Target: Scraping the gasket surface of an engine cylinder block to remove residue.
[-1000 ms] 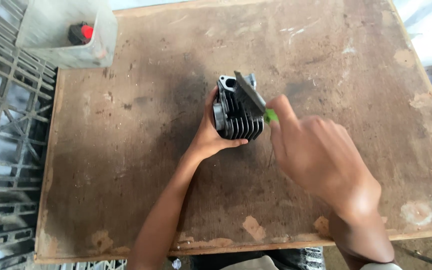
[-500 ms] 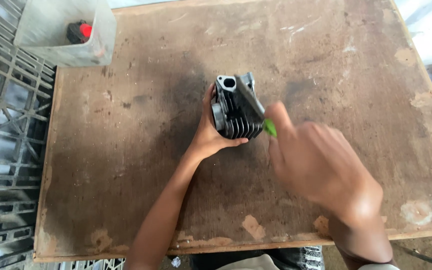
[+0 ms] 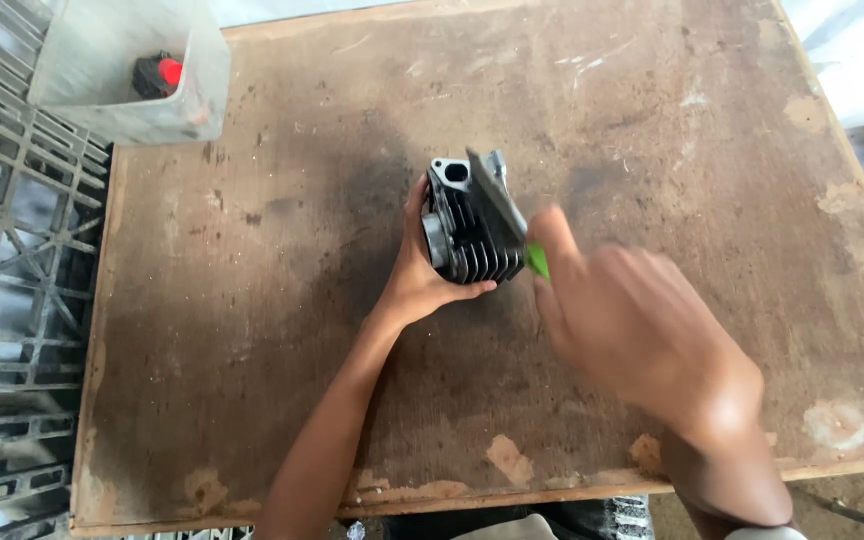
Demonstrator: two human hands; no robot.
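I see left hand (image 3: 422, 280) clamped on finned engine cylinder (image 3: 467, 232) mid-board, right hand (image 3: 642, 330) at its 4 o'clock, blurred, closed on green-handled blade tool (image 3: 535, 260), grey bin (image 3: 122, 65) at 10 o'clock

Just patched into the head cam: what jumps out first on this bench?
Mid-board, the left hand grips a dark finned engine cylinder standing on the worn wooden board. The blurred right hand holds a green-handled scraper with its flat blade against the cylinder. At the far left corner, a grey bin holds a red-capped item.
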